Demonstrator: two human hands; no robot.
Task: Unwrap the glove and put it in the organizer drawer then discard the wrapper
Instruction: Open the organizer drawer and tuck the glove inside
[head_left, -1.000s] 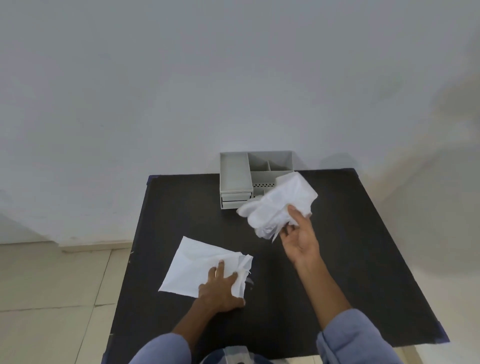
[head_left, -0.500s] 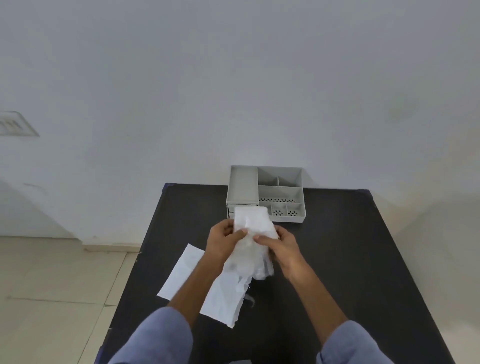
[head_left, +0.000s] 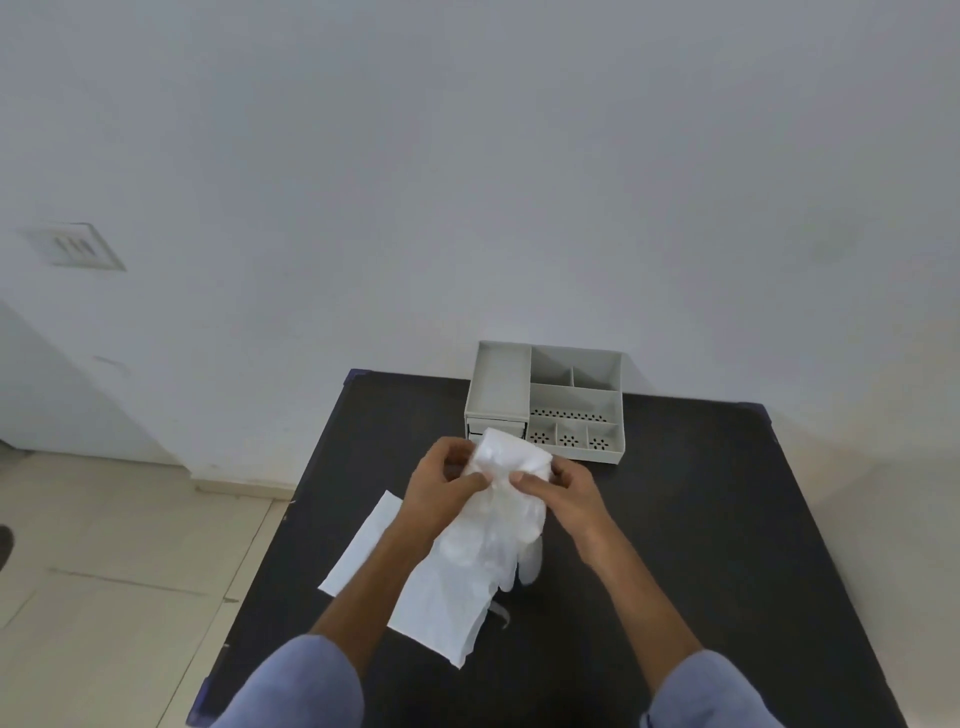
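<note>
Hands: left hand (head_left: 441, 486) and right hand (head_left: 563, 486) both pinch the white glove (head_left: 501, 512), fingers closed on it.
Wrapper: white wrapper (head_left: 441, 597) lies flat on the black table (head_left: 701, 519).
Organizer: grey organizer (head_left: 545, 397) stands just beyond.

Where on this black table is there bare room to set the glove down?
The widest bare patch lies right of the right hand, running to the table edge below the organizer. A narrower strip lies left of the organizer. The near-left is crowded: the wrapper lies there under the left hand and glove.
</note>
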